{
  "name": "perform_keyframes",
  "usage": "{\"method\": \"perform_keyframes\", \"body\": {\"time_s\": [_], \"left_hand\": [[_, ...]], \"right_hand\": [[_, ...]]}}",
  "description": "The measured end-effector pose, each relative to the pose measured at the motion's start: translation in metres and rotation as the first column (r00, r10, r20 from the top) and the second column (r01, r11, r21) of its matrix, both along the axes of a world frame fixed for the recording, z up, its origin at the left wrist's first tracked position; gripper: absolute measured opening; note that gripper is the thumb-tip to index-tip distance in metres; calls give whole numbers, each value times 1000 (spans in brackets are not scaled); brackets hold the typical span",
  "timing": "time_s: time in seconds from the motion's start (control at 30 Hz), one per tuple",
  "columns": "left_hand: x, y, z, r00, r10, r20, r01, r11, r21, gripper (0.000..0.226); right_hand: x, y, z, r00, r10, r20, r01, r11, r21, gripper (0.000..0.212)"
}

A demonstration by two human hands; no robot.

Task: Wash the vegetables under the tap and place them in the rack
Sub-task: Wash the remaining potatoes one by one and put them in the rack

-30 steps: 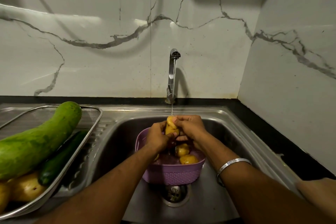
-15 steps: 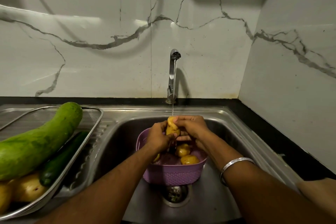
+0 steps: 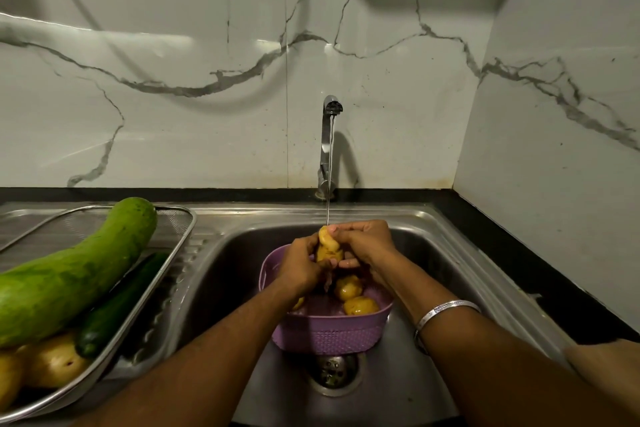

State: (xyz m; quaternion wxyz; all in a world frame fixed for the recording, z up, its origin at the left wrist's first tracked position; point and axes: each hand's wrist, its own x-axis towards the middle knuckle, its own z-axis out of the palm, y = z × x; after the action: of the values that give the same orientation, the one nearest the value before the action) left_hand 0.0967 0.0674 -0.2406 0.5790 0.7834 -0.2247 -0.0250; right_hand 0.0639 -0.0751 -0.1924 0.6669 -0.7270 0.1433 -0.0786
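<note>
Two hands are working together here: we are cupping one small yellow-brown potato (image 3: 328,246) between our left hand (image 3: 300,265) and our right hand (image 3: 363,242), fingers of both curled round it, directly under the thin stream falling from the chrome tap (image 3: 328,135). We are holding the potato with its long axis roughly upright, its top end meeting the water, straight below the tap's spout and just above the lilac plastic basket (image 3: 329,333) sitting in the steel sink (image 3: 433,288).

Below the tap, two more yellow potatoes (image 3: 353,296) are lying in that basket, so we are judging the washing to be partly done.

Well to the left of the tap, the wire-mesh steel rack (image 3: 173,246) is resting on the drainboard, already carrying a long pale-green gourd (image 3: 76,274), a dark green cucumber (image 3: 121,305) and pale yellow potatoes (image 3: 48,362).

Since the rack is lying off to our left, the left hand is the nearer one. We are expecting the rinsed potato to travel leftwards over the sink's edge, and a wet, rounded potato could be slipping if gripped loosely.
</note>
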Motion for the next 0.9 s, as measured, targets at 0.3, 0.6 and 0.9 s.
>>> {"method": "perform_keyframes", "body": {"time_s": [0.3,0.6,0.9], "left_hand": [[1,6,0,994,0,112,-22,981,195,52],[-2,10,3,982,-27,185,-26,959,281,58],[-8,6,9,980,-51,191,-18,939,343,43]], "right_hand": [[-8,1,-2,1000,25,-10,-25,1000,8,30],[-3,-2,2,997,29,-72,-26,999,42,3],[-3,-1,-1,1000,8,30,-3,988,-151,21]]}}
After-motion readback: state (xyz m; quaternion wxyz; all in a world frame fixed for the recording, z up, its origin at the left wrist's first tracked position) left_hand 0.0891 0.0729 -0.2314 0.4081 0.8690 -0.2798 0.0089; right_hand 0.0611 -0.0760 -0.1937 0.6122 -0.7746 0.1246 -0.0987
